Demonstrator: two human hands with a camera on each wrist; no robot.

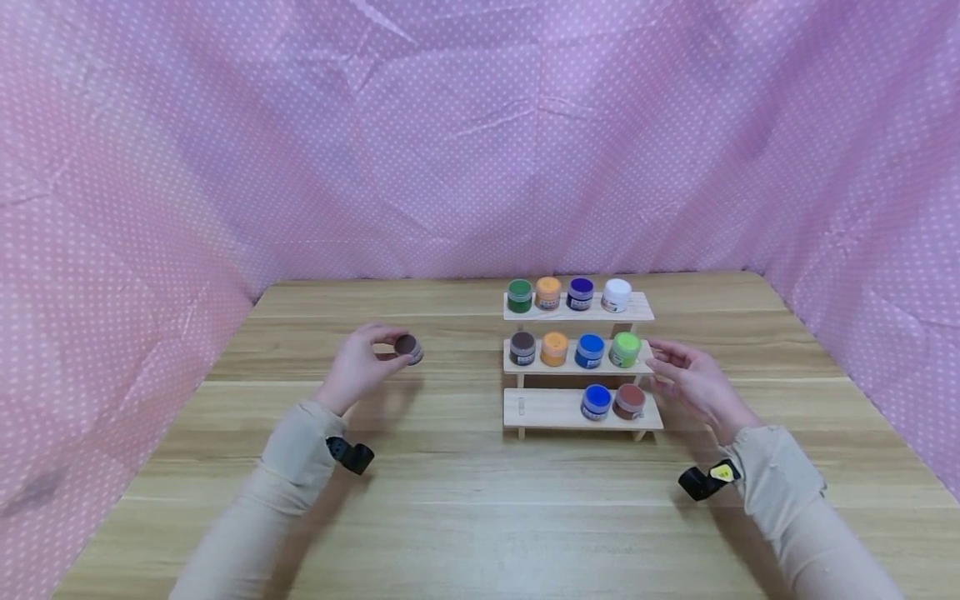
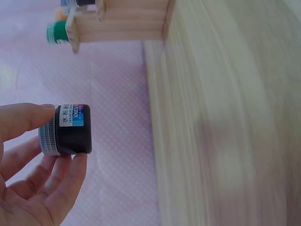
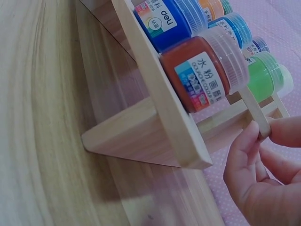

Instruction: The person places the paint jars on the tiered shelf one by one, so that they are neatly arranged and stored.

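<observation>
My left hand [image 1: 351, 367] pinches a jar of very dark gouache paint [image 2: 75, 136] with a clear lid, between thumb and fingers. In the head view this dark jar [image 1: 408, 347] is held over the table, left of a three-tier wooden rack [image 1: 547, 410]. At the rack's right side, my right hand [image 1: 696, 383] grips the end of the middle shelf [image 3: 257, 113] between thumb and fingers. Beside that hand stands a light green jar [image 1: 626, 349]. A blue jar [image 1: 597, 401] and a reddish-brown jar [image 1: 629, 401] sit on the right part of the bottom shelf.
The top shelf carries green [image 1: 519, 296], orange [image 1: 548, 292], violet [image 1: 581, 293] and white [image 1: 617, 294] jars. Dark brown [image 1: 522, 347], orange [image 1: 554, 348] and blue [image 1: 589, 351] jars share the middle shelf. Pink dotted cloth [image 1: 480, 150] hangs behind the wooden table [image 1: 465, 500].
</observation>
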